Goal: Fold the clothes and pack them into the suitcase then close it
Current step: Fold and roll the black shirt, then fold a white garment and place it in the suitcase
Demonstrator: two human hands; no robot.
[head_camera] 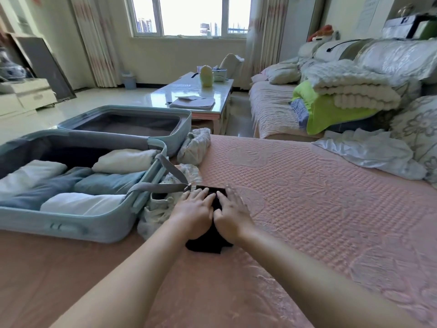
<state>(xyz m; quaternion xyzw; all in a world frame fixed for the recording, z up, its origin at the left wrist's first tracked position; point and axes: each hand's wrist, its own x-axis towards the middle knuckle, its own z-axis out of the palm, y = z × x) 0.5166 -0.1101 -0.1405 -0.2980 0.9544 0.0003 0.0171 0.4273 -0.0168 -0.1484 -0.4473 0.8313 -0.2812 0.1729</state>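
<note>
**Both hands flat on a black garment beside the open suitcase**

The left hand and right hand lie side by side, thumbs nearly touching, on a small black garment spread on the bed. The fingers of both are straight and press down on the cloth; neither hand grips it. The garment's near end shows below the wrists and its far end just past the fingertips.

The suitcase lies open at the bed's left side, just left of the hands. Its near half holds folded clothes packed close together: a white roll at the front, blue pieces in the middle, and white bundles behind. A grey strap trails over the near half's right wall toward the black garment. The far half shows only its dark lining.

A heap of pale clothes lies between the suitcase and the left hand. Another crumpled pale piece sits by the far half's right corner. A loose white garment lies at the bed's far right edge, well apart from the hands.
</note>
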